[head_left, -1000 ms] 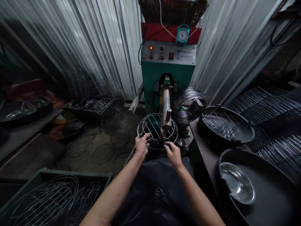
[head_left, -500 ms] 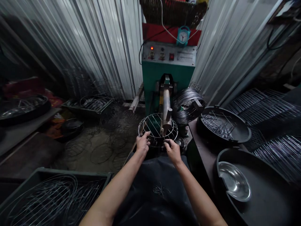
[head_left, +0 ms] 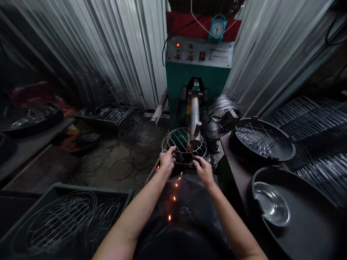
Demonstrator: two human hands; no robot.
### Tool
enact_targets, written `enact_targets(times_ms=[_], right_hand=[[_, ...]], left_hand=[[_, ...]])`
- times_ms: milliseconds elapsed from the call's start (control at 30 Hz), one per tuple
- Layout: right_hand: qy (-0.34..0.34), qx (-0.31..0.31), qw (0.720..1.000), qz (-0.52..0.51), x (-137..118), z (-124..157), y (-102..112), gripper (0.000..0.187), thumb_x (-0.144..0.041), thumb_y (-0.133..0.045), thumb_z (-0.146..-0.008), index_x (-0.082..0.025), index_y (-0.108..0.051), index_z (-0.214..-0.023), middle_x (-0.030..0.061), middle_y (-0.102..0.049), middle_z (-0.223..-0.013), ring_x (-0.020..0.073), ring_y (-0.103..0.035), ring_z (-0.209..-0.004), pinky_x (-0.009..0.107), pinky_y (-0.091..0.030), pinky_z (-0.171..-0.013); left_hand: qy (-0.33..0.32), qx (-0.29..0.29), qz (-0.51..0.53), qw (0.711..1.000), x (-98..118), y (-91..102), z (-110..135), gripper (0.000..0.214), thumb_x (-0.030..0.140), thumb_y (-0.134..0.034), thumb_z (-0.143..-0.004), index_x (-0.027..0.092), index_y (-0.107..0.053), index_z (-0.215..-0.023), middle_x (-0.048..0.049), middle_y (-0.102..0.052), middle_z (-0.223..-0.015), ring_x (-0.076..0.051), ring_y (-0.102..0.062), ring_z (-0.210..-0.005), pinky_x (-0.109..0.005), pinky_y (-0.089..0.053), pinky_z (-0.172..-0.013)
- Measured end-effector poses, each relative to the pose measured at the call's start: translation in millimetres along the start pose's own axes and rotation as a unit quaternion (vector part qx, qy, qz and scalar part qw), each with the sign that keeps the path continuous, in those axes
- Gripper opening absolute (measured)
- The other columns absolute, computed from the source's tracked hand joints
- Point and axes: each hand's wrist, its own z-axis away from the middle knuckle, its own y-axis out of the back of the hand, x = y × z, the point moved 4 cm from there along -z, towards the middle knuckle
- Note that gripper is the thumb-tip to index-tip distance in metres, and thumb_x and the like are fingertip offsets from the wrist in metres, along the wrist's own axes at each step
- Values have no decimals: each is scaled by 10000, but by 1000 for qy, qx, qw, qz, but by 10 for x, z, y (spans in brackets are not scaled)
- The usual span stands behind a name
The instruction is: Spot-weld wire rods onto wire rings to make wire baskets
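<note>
A round wire rack (head_left: 179, 138) lies under the metal electrode arm (head_left: 194, 113) of a green spot welding machine (head_left: 173, 85). My left hand (head_left: 167, 160) grips the rack's near left rim, thumb on top. Close to the electrode tip, my right hand (head_left: 204, 170) has thumb and fingers pinched together at the near right rim; whatever is between the fingertips is too small to make out. A glow shows at the weld point, and orange sparks (head_left: 174, 198) fall over the dark apron (head_left: 200, 224). Several small wire pieces (head_left: 185, 210) rest on the apron.
A wire coil (head_left: 221, 115) hangs right of the arm. Black pans (head_left: 291, 153), one with short wires, stand on the right, with a steel bowl (head_left: 272, 204) and stacked wire racks (head_left: 325, 177). A green crate (head_left: 58, 186) of wire parts stands at front left.
Sparks and a glow at the electrode tip have appeared. Both hands keep hold at the rack's near rim, and the view has tilted slightly downward.
</note>
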Motion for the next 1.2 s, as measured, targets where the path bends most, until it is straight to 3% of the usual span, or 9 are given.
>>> enact_targets(times_ms=[100, 167, 267, 367, 567, 767, 900, 1033, 1200], right_hand=[[-2, 13, 996, 86, 148, 302, 168, 291, -331, -532, -824, -149, -617, -1034, 84, -661, -981, 200, -618, -876, 302, -480, -779], [-50, -56, 979, 192, 329, 551, 227, 237, -257, -502, -846, -136, -612, -1017, 90, -655, -987, 193, -607, -901, 290, -463, -794], [-102, -235, 898, 359, 574, 921, 215, 210, -154, -486, -854, -131, -607, -1024, 90, -643, -1026, 178, -587, -961, 254, -427, -821], [-116, -327, 843, 412, 648, 1156, 159, 162, -129, -526, -843, -141, -633, -964, 89, -649, -985, 180, -603, -911, 226, -419, -764], [-101, -386, 791, 464, 576, 1292, -87, 169, -126, -541, -841, -148, -639, -976, 118, -631, -1024, 207, -621, -892, 239, -438, -717], [-115, -409, 737, 525, 639, 1430, -176, 290, 14, -390, -841, -70, -627, -984, 195, -612, -1033, 254, -628, -905, 311, -485, -725], [-107, -413, 729, 535, 662, 1518, -122, 322, -15, -346, -874, -80, -568, -1098, 185, -581, -1084, 233, -634, -868, 311, -500, -711], [-100, -424, 724, 535, 648, 1592, -191, 311, -31, -333, -888, -82, -583, -1066, 190, -584, -1062, 248, -622, -890, 332, -508, -710], [-98, -402, 725, 551, 577, 1640, -176, 357, 20, -347, -855, -96, -588, -1090, 182, -613, -1014, 248, -622, -917, 293, -513, -659]], left_hand=[[9, -14, -10, 1000, 19, 13, 19, 478, 248, -799, -471, 195, -370, -674, 118, -325, -492, -9, -253, -355, -154, -145, -330], [16, -28, -21, 999, 21, 29, -4, 476, 307, -812, -486, 190, -395, -684, 112, -307, -506, -12, -251, -367, -160, -165, -339], [32, -32, -34, 998, 17, 86, -83, 482, 485, -780, -541, 187, -449, -726, 84, -331, -548, -28, -300, -400, -173, -256, -369], [68, -13, -65, 995, 42, 186, -159, 518, 636, -686, -592, 190, -504, -781, 39, -401, -601, -63, -405, -471, -206, -375, -449], [77, -13, -112, 991, 225, 349, -251, 488, 628, -657, -632, 199, -551, -838, -10, -493, -713, -118, -503, -607, -269, -452, -577], [56, -21, -137, 989, 317, 392, -295, 403, 511, -717, -630, 191, -562, -820, -4, -491, -719, -118, -494, -613, -283, -461, -607], [42, -32, -170, 984, 374, 303, -367, 398, 494, -728, -629, 172, -581, -811, -15, -491, -705, -121, -493, -610, -281, -466, -600], [28, -38, -223, 974, 443, 137, -510, 399, 449, -761, -599, 164, -596, -823, -15, -496, -701, -121, -494, -602, -305, -480, -606], [73, -76, -283, 953, 474, -36, -619, 354, 359, -801, -544, 153, -589, -738, -23, -507, -652, -124, -480, -532, -291, -459, -512]])
